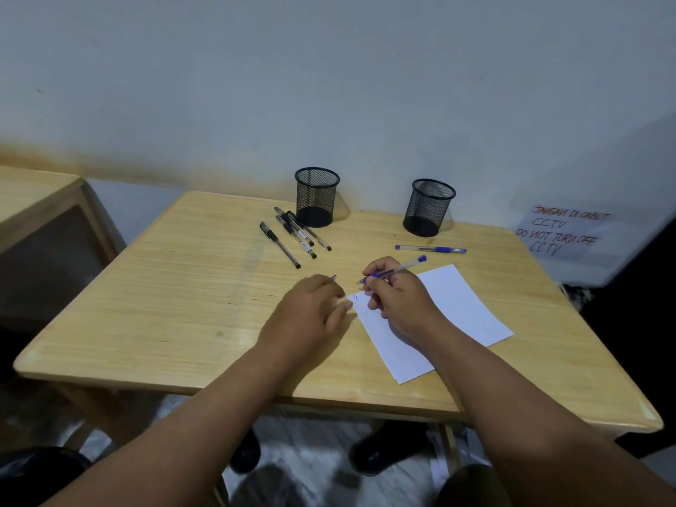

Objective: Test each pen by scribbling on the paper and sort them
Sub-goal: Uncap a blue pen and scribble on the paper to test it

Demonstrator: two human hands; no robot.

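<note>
I am holding a blue pen [397,269] in my right hand [397,292], the grip closed around its barrel near the blue rubber sleeve, the tip pointing toward the near left corner of the paper [439,316]. A faint blue mark is already showing at that corner, just under the tip. My left hand [311,311] is resting on the bench [164,294] just left of the sheet, fingertips at its edge; it is blurred, and a small blue piece, likely the pen's cap, is poking out beyond the fingers, so the grip seems closed on it, though I cannot tell for certain.

To do this scribble well, I am thinking the left fingers should be pressing the paper's corner flat so the sheet is not sliding under the stroke. The tip should be meeting the paper at a slant, with light pressure and a few quick loops, enough to judge whether ink is flowing.

A second blue pen [431,249] is lying alone near the right mesh cup [428,207], while four black pens [296,234] are lying together just beside the left mesh cup [316,196]. Both cups are looking empty, so most of the sorting seems yet to be done.
</note>
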